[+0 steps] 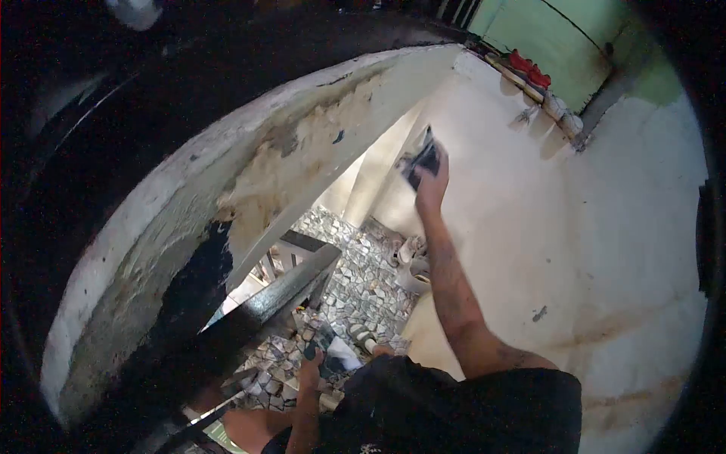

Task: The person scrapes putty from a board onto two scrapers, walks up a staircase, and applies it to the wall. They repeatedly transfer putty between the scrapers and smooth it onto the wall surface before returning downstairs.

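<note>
My right hand (431, 181), at the end of a raised arm, is closed around a dark, flat-looking object (423, 160) with a paler grey edge. It is held up in front of the white wall (522, 204), near a narrow corner. Lower down, my left hand (311, 365) is closed by my lap at a dark greenish thing (330, 356); I cannot tell what it is. A crumpled white piece (345, 352) lies right beside that thing.
A thick slanting ledge with peeling plaster (280, 144) crosses the left side. Below it stands a dark railing (291, 291). Pale shoes (409, 250) sit on the broken-stone floor (363, 284) by the wall. Red items (529, 69) rest on a high ledge.
</note>
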A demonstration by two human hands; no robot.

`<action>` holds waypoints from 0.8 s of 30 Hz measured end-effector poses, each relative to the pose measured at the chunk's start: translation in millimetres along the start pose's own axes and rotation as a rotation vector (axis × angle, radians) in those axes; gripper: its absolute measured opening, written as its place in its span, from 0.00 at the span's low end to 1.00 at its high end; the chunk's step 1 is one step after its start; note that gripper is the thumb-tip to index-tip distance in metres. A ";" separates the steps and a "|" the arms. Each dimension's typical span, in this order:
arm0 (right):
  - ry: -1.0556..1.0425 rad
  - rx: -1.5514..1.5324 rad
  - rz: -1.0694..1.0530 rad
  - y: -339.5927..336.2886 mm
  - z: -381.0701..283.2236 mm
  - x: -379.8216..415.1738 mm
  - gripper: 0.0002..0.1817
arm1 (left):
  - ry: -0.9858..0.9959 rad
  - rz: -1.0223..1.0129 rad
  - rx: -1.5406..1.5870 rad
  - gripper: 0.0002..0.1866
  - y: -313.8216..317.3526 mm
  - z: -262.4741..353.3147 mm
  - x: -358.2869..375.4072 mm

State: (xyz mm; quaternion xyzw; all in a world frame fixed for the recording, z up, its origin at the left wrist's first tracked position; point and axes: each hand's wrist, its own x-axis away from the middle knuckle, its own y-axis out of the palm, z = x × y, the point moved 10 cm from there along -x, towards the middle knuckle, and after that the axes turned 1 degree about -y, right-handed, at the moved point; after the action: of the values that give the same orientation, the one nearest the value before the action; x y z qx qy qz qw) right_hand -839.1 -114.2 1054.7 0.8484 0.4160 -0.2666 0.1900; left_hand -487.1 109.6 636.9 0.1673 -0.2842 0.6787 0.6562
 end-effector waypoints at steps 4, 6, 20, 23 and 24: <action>0.097 -0.126 0.000 -22.1 127.9 -122.3 0.29 | -0.130 -0.106 0.145 0.22 18.2 -57.5 -21.2; 0.099 -0.116 -0.015 -16.7 157.2 -158.4 0.29 | -0.073 -0.197 0.249 0.19 28.8 -51.3 -22.3; -0.135 0.444 0.154 29.3 176.8 -146.6 0.30 | 0.131 -0.241 0.117 0.18 23.0 -29.1 -17.6; -0.068 0.412 0.098 49.4 127.9 -102.1 0.28 | -0.052 -0.193 0.156 0.19 20.5 -45.5 -18.4; -0.048 0.421 0.071 55.6 112.1 -87.7 0.29 | -0.121 -0.164 0.166 0.19 18.0 -47.0 -15.5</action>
State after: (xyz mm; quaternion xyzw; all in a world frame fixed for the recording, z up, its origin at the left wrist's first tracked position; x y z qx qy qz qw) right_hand -872.1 -260.6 1025.7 0.8768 0.3164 -0.3610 0.0280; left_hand -496.8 126.1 587.8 0.2841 -0.2515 0.6325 0.6752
